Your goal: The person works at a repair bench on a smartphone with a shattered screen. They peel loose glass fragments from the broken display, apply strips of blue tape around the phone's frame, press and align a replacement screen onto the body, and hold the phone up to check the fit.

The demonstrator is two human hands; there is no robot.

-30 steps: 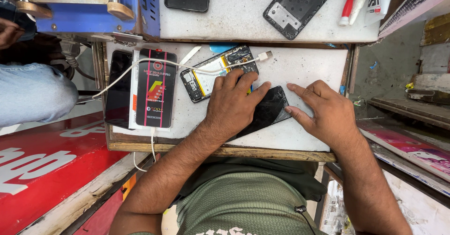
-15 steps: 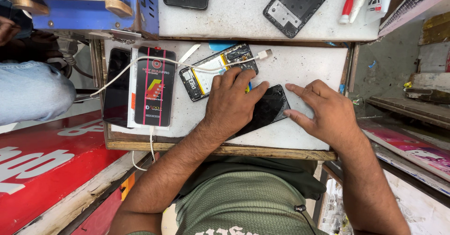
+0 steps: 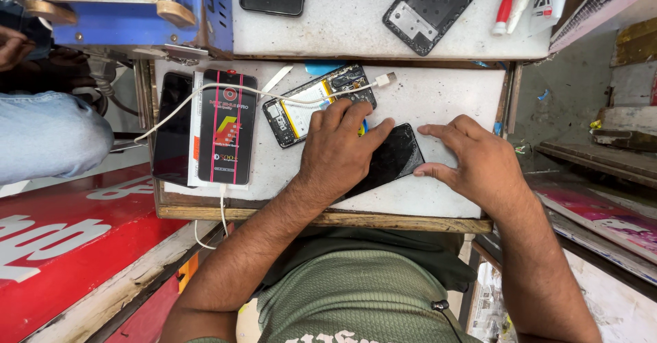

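Under my left hand (image 3: pixel 340 150), fingers flat and open, I pin a black phone screen (image 3: pixel 391 158); my right hand's (image 3: pixel 477 162) open fingertips touch its edge.

Under the hands lies a white worktop (image 3: pixel 452 90) edged with a worn wooden frame (image 3: pixel 328 218); a second white shelf (image 3: pixel 342 35) sits beyond them. Left of them, a red signboard (image 3: pixel 61 247) (white lettering); right, grey concrete floor (image 3: pixel 554 110), daylit.

Olive-green ribbed T-shirt, pale print on chest; forearms bare.
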